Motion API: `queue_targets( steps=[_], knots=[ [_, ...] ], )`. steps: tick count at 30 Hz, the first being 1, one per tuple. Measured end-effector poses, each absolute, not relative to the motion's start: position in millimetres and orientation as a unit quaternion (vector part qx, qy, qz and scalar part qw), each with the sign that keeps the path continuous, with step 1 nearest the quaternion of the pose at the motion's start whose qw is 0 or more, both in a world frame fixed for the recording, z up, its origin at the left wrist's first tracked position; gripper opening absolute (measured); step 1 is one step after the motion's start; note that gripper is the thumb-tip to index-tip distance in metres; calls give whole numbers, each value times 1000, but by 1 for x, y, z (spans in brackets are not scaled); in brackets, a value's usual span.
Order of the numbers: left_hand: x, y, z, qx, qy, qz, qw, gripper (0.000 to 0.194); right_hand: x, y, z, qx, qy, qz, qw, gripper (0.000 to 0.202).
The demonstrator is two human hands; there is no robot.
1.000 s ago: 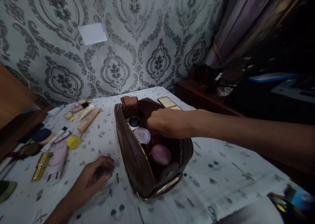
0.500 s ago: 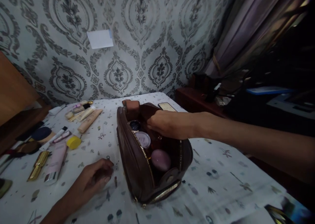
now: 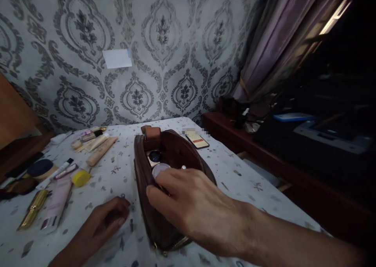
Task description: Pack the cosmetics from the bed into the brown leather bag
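An unzipped brown bag [image 3: 143, 204] stands on the patterned white cloth. My right hand [image 3: 194, 200] reaches over its opening, thumb near the left zipper edge, fingertips down inside by a round pale lid [image 3: 160, 170]. Whether those fingers hold anything is hidden. A dark round jar [image 3: 155, 156] shows at the back of the bag. My left hand [image 3: 102, 224] rests on the cloth to the left of the bag, fingers loosely curled and apart, holding nothing.
Cosmetics lie at the left: a pink tube [image 3: 58, 200], a gold tube [image 3: 33, 210], a yellow lid [image 3: 80, 178] and a beige tube [image 3: 101, 151]. A phone [image 3: 198, 139] lies behind the bag, near a dark red table [image 3: 217, 126].
My right hand has moved from the back of the bag toward its front left, now covering the pink egg-shaped item. The phone is more exposed. The view has shifted slightly.
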State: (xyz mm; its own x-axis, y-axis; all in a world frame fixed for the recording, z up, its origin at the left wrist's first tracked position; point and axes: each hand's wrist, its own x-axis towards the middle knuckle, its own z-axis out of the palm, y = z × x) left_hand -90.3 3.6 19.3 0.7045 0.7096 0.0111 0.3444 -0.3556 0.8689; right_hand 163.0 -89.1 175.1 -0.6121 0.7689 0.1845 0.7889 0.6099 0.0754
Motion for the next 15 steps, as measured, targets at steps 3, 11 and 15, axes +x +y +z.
queue_targets(
  steps=[3, 11, 15],
  knots=[
    [-88, 4, 22, 811, 314, 194, 455, 33, 174, -90, 171, -482, -869, -64, 90, 12],
    [-91, 5, 17, 808, 307, 197, 462, 27, 210, -52, 172, -516, -850, -64, -82, 10],
    [-91, 4, 21, 818, 300, 188, 454, 29, 204, -47, 171, -521, -840, -47, -143, 13]
  ],
)
